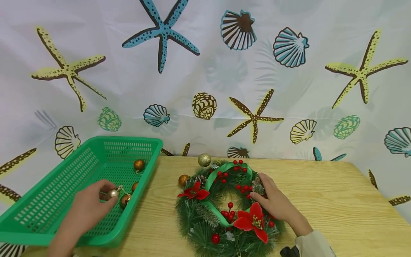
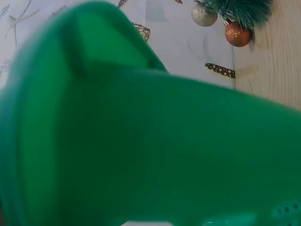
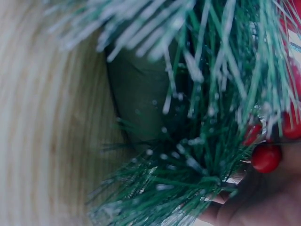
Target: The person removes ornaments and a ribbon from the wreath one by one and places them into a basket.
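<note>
My left hand [image 1: 88,203] reaches over the green plastic basket [image 1: 144,182] and pinches a small shiny gold bauble [image 1: 113,193] between thumb and fingers. Close by in the basket lie a copper bauble [image 1: 125,201] and, higher up, an orange glitter bauble [image 1: 139,165]. On the table, my right hand [image 1: 275,200] holds the right side of a green Christmas wreath [image 1: 189,214], thumb toward its inner edge. Red poinsettias [image 1: 253,222], red berries [image 1: 227,215] and a green ribbon [image 1: 212,178] decorate it. In the right wrist view, frosted needles hide most of the right hand [image 3: 263,202].
A gold glitter bauble [image 1: 204,160] and an orange bauble [image 1: 183,180] sit at the wreath's upper left edge. Behind the wooden table [image 1: 321,192] hangs a white curtain [image 1: 192,78] printed with starfish and shells. The basket's wall fills most of the left wrist view.
</note>
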A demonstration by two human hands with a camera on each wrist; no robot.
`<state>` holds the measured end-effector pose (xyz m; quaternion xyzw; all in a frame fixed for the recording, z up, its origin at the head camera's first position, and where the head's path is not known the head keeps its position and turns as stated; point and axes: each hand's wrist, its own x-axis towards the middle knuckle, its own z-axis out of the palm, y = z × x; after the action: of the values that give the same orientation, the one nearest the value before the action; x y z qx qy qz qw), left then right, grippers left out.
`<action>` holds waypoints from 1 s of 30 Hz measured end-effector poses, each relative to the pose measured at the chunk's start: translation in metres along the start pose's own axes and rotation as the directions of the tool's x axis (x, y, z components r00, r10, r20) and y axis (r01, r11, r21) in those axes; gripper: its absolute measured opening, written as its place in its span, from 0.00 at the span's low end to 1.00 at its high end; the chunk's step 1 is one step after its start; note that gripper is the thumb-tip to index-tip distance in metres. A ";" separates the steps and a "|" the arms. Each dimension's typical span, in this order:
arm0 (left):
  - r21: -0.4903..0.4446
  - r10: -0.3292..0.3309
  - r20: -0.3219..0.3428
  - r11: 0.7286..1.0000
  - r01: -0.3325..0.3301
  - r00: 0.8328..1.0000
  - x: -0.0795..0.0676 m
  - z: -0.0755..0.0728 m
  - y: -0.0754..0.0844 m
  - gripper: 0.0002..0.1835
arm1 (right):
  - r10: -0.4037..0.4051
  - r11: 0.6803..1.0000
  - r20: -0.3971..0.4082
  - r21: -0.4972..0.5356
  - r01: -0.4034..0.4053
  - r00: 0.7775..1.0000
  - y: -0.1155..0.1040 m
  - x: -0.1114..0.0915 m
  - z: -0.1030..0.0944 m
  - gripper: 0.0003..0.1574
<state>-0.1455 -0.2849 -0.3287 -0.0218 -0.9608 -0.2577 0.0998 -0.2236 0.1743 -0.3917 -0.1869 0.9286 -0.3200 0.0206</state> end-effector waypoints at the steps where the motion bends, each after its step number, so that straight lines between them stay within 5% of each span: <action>1: 0.004 -0.003 0.002 1.000 0.003 1.000 0.000 0.000 -0.003 0.16 | 0.000 1.000 0.001 -0.001 0.000 1.000 0.000 0.000 0.000 0.49; 15: 0.047 -0.033 0.017 0.998 0.032 0.999 0.006 0.003 -0.032 0.13 | 0.001 1.000 0.001 -0.005 -0.001 1.000 0.000 0.000 0.000 0.49; 30: 0.079 -0.036 0.018 0.996 0.034 0.999 0.010 0.006 -0.033 0.18 | 0.007 1.000 0.013 0.027 -0.007 1.000 0.000 0.001 -0.001 0.48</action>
<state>-0.1591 -0.3104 -0.3474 -0.0035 -0.9714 -0.2212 0.0865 -0.2249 0.1745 -0.3912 -0.1852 0.9247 -0.3312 0.0301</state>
